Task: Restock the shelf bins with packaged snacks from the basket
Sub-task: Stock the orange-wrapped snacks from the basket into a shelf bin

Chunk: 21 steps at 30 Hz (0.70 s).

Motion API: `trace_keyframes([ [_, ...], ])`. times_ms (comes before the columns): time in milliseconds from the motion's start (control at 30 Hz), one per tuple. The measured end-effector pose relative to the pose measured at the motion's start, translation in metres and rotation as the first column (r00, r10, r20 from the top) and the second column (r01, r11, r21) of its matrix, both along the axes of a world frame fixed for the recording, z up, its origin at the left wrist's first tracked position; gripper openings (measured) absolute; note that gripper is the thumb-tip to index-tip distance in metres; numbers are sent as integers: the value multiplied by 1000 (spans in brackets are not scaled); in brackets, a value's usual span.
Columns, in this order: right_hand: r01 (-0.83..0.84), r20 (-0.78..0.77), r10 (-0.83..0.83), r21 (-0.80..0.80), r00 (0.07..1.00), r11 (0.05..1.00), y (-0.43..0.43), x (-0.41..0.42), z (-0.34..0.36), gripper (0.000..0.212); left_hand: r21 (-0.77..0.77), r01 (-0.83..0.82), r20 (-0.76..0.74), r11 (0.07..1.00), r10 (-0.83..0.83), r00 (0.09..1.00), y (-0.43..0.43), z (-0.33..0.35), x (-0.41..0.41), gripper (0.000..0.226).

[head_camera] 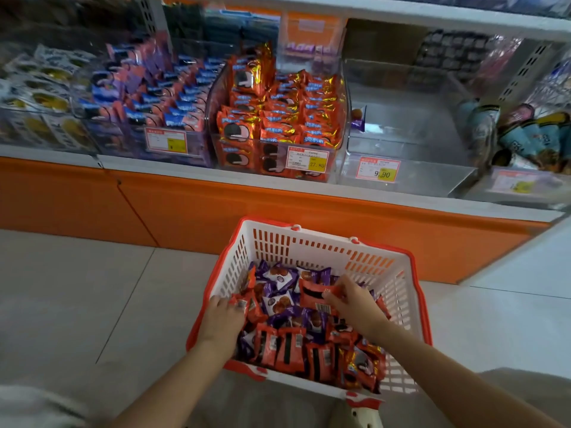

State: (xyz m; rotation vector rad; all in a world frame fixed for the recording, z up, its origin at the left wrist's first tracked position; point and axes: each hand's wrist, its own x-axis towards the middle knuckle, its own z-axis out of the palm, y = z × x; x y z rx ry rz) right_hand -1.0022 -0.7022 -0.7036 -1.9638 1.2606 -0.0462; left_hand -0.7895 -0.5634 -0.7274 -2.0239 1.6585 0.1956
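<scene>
Reaching into the basket on the floor, the left hand has its grip closed on an orange packet by the left wall, while the right hand pinches a second packet, also orange, just above the heap. Restocking looks roughly midway: the orange bin on the shelf is nearly brimming (its price tag reads 27.80), yet the clear bin beside it, whose price label reads 9.90, holds just one purple packet, and the heap of orange and purple snacks remains large. Brand lettering on the wrappers is too blurred to read.
</scene>
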Motion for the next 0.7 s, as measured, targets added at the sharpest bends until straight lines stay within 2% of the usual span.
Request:
trace_keyframes([
  [100,39,78,-40,15,996,999,4,7,10,19,-158,-13,-89,987,-1,996,3,27,2,43],
  [233,90,194,-98,51,976,995,13,21,32,17,-345,-124,-265,931,30,964,3,64,-1,45],
  [333,117,336,-154,126,929,985,25,35,54,20,-491,-382,-563,783,49,825,4,84,0,28],
  [400,113,434,-192,201,880,973,34,45,72,21,-478,-559,-744,677,25,667,6,97,0,24],
  [533,14,559,-192,307,807,952,51,58,103,31,-389,-750,-899,535,-42,436,10,128,1,25],
  [600,-75,596,-120,292,794,953,57,62,115,34,-351,-795,-929,495,-79,361,13,142,4,25],
  [700,-177,644,-55,290,763,940,59,64,129,30,-348,-795,-936,498,-128,329,18,156,13,24],
])
